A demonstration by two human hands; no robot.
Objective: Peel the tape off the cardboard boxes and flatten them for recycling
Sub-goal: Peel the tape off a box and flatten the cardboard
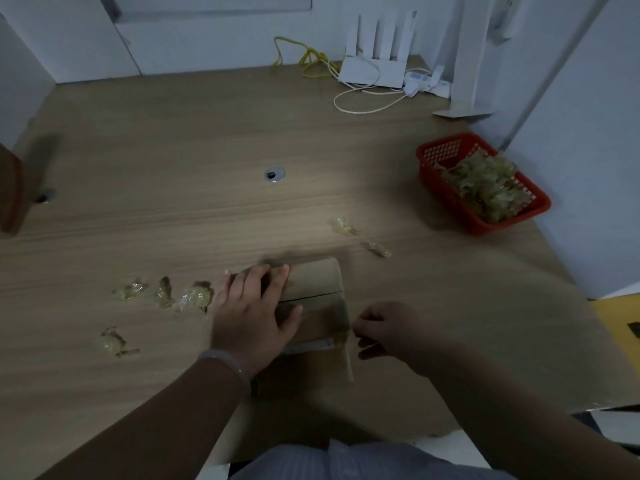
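Observation:
A small brown cardboard box (pixel 317 296) stands on the wooden table near its front edge. Clear tape runs down the box's right side and near face. My left hand (pixel 254 306) lies spread over the box's top left, fingers straight, thumb across the lid seam. My right hand (pixel 384 332) sits at the box's right edge with fingers curled, pinching at the tape end there. Crumpled balls of peeled tape (pixel 166 294) lie to the left of the box, and two more tape scraps (pixel 379 249) lie behind it on the right.
A red plastic basket (pixel 433 161) full of crumpled tape stands at the table's right edge. A white router (pixel 372 69) with cables and a power strip sits at the back. A cable hole (pixel 274 174) is mid-table. Brown cardboard (pixel 10 192) shows at the far left.

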